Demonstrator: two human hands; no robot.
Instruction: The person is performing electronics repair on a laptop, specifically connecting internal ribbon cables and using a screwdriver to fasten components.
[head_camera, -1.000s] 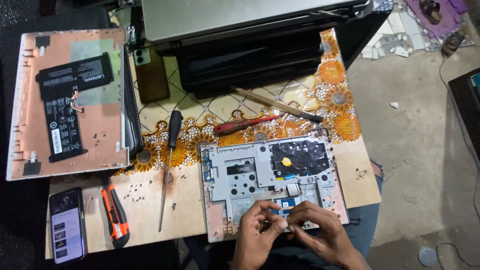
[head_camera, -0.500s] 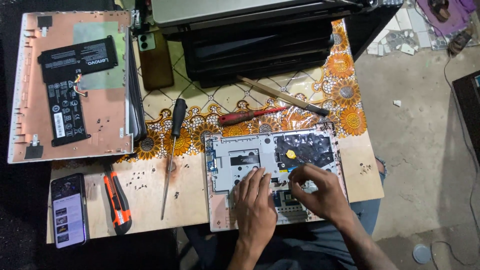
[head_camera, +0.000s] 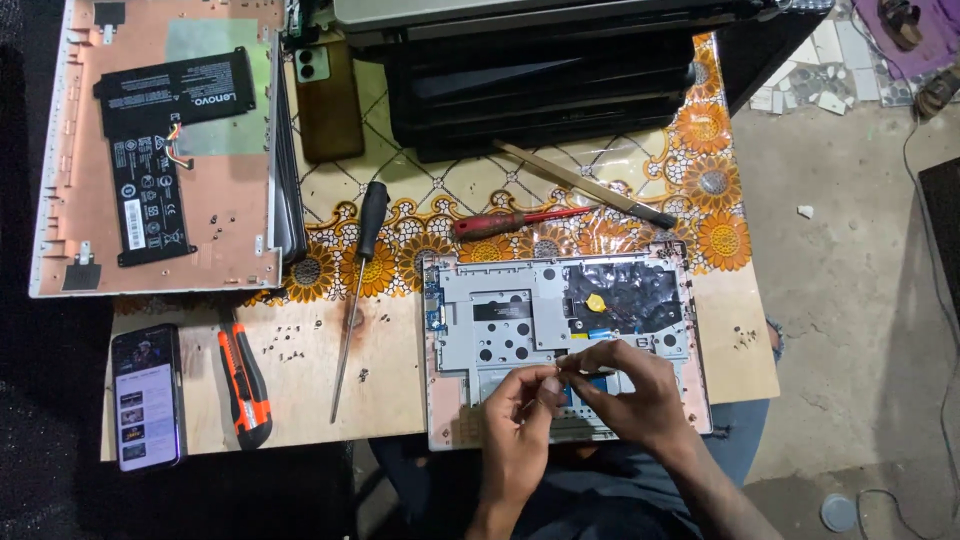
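An opened silver laptop chassis (head_camera: 500, 300) lies on the wooden table near its front edge, with a yellow coin cell (head_camera: 594, 299) on its black inner sheet. Both my hands hover over its lower half. My left hand (head_camera: 520, 415) and my right hand (head_camera: 635, 395) meet fingertip to fingertip, pinching a thin dark strip (head_camera: 577, 371) between them just above the chassis. What the strip is attached to is hidden by my fingers.
A long black-handled screwdriver (head_camera: 358, 275) and a red-handled one (head_camera: 510, 222) lie left of and behind the chassis, beside a flat metal blade (head_camera: 585, 183). At the left are an orange utility knife (head_camera: 243, 385), a lit phone (head_camera: 147, 397) and a copper-coloured cover with a black battery (head_camera: 160, 150). Stacked black laptops (head_camera: 540, 85) stand behind.
My hands went from the chassis's front edge, spread across its middle, then came together pinching the thin strip. The view shifted slightly.
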